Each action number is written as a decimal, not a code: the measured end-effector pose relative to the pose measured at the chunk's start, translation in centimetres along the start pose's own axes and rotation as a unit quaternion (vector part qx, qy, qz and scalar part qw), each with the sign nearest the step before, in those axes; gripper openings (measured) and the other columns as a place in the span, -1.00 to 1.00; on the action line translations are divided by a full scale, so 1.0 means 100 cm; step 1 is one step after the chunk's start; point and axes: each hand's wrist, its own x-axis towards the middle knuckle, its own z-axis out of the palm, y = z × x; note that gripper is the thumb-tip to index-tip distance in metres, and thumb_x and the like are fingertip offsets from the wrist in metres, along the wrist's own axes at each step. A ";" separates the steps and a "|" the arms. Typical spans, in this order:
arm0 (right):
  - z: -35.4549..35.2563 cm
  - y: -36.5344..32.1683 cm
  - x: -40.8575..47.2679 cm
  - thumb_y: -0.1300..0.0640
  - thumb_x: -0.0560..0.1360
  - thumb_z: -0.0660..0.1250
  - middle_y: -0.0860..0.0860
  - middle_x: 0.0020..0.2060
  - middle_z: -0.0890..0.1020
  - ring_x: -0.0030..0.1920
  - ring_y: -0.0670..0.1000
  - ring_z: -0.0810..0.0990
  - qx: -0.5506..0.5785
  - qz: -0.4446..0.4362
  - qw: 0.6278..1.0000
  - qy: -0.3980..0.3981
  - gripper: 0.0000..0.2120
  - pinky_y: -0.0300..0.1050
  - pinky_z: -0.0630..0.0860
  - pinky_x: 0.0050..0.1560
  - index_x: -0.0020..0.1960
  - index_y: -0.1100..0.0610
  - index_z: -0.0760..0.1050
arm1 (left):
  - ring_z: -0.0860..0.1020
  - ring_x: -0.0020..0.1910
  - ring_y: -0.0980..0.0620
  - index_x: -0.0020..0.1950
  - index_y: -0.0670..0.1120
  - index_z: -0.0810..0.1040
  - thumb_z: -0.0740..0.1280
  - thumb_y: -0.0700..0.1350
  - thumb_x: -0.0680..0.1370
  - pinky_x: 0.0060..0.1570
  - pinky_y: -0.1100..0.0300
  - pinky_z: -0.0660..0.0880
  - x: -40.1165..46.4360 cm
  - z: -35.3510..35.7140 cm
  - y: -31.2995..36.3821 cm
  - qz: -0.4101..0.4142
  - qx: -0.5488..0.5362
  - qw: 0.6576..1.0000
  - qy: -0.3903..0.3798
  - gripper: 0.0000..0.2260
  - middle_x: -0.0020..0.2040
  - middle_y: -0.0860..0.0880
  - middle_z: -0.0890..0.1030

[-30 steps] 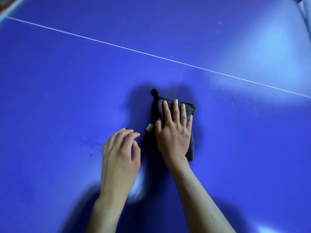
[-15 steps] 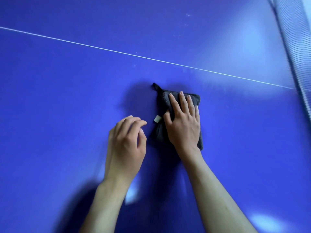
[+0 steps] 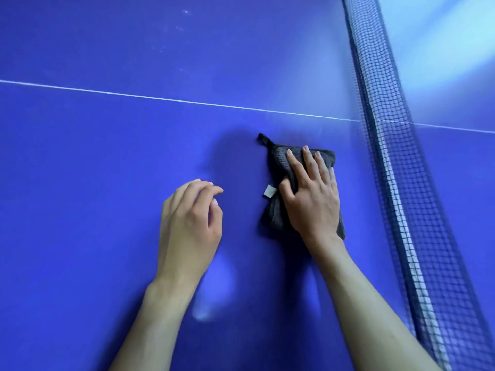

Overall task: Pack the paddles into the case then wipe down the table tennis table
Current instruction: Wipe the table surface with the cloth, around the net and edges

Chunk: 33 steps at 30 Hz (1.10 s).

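**Inspector:** Start at the left. What does the left hand [image 3: 187,226] do?

**Assistant:** It sits low over the bare table [image 3: 80,183], fingers loosely curled, holding nothing. Whether the fingertips touch the surface cannot be told.

**Inspector:** Moving right?

**Assistant:** The cloth [image 3: 278,210], dark grey and folded to a thick pad, lies flat on the table just short of the white line [image 3: 160,99]. A small loop sticks out at its far corner and a white tag [image 3: 269,190] shows on its left edge. The right hand [image 3: 313,199] presses on top, fingers straight and close together, thumb at the tag side.

**Inspector:** Furthest right?

**Assistant:** The net [image 3: 385,162], near the cloth but apart from it.

**Inspector:** Handling?

**Assistant:** The cloth looks soft, light and limp; it probably bunches if dragged by one corner. A flat palm across the middle seems the soundest hold. The table looks smooth and glossy, so the pad should slide easily.

**Inspector:** Paddles, case?

**Assistant:** Neither is in view. The wiping stage appears under way.
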 end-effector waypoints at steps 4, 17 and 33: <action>-0.022 0.071 0.012 -0.16 0.56 0.12 -0.10 0.65 0.24 0.66 -0.01 0.13 -0.007 0.001 1.000 0.011 -0.40 0.13 0.08 0.65 0.61 -0.22 0.30 | 0.50 0.34 -0.02 0.21 -0.06 0.62 0.31 -0.24 0.63 0.30 0.07 0.36 0.009 0.027 0.042 0.004 -0.002 1.000 -0.014 -0.80 0.22 0.02 0.63; -0.026 0.122 0.119 -0.21 0.55 0.06 -0.03 0.65 0.25 0.66 0.04 0.14 -0.014 0.022 1.000 0.005 -0.36 0.11 0.05 0.65 0.63 -0.18 0.26 | 0.48 0.37 0.02 0.22 -0.03 0.62 0.25 -0.20 0.65 0.33 0.12 0.32 0.038 0.048 0.065 -0.008 0.008 1.000 -0.018 -0.78 0.20 0.08 0.62; 0.004 0.022 0.112 -0.16 0.56 0.05 0.02 0.66 0.23 0.66 0.10 0.12 -0.035 0.012 0.999 0.005 -0.35 0.19 0.05 0.65 0.64 -0.12 0.25 | 0.51 0.35 0.00 0.20 -0.05 0.64 0.24 -0.18 0.63 0.33 0.13 0.32 0.030 -0.012 -0.036 -0.019 0.020 0.999 0.019 -0.77 0.19 0.07 0.63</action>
